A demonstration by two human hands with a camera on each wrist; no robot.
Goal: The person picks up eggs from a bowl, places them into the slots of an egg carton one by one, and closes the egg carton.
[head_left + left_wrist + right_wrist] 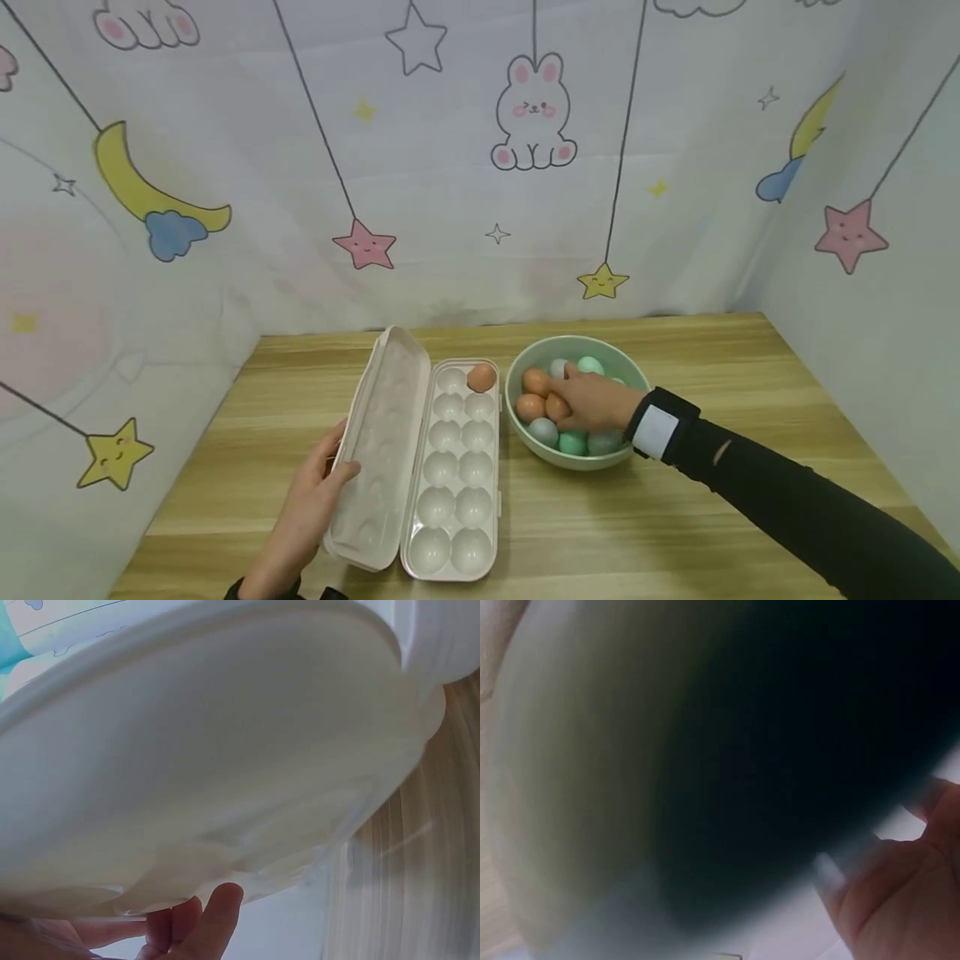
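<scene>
A white egg carton [457, 492] lies open on the wooden table, its lid [382, 433] folded out to the left. One brown egg [482, 377] sits in the far right cup; the other cups are bare. My left hand [315, 492] grips the lid's outer edge, thumb on its inner face, and in the left wrist view the fingers [202, 919] show under the lid [210, 765]. My right hand [596, 400] reaches into a green bowl [581, 461] of brown, green and grey eggs, with its fingers curled over a brown egg [556, 407].
Cartoon-print cloth walls [450, 167] close in the table [675, 517] at the back and on both sides. The right wrist view is a blur of the bowl's outer wall [630, 787] with my palm [907, 900] at the lower right.
</scene>
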